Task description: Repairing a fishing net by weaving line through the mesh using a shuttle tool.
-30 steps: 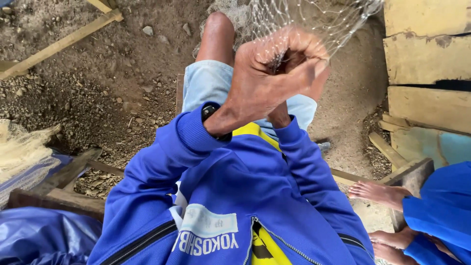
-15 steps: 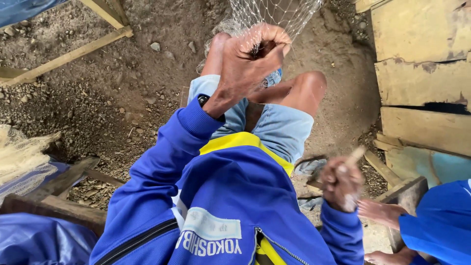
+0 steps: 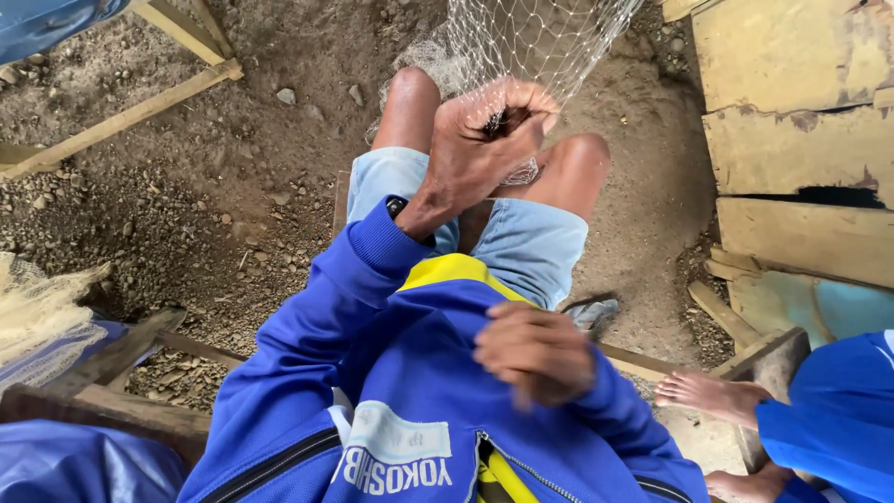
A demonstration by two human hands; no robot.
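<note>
The left hand (image 3: 480, 149) is clenched on the fishing net (image 3: 531, 42) above the knees; the right hand (image 3: 538, 354), blurred, grip unclear, sits well below the net against the blue jacket (image 3: 372, 373).

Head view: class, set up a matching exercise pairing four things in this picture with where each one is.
Things:
1. left hand
2. right hand
3. net
4. bare foot

Places:
A. against the blue jacket's front
B. raised above the knees, gripping mesh
C. lower right, beside a blue-clad person
D. hanging from the top edge

Pairs: 1-B, 2-A, 3-D, 4-C
</note>
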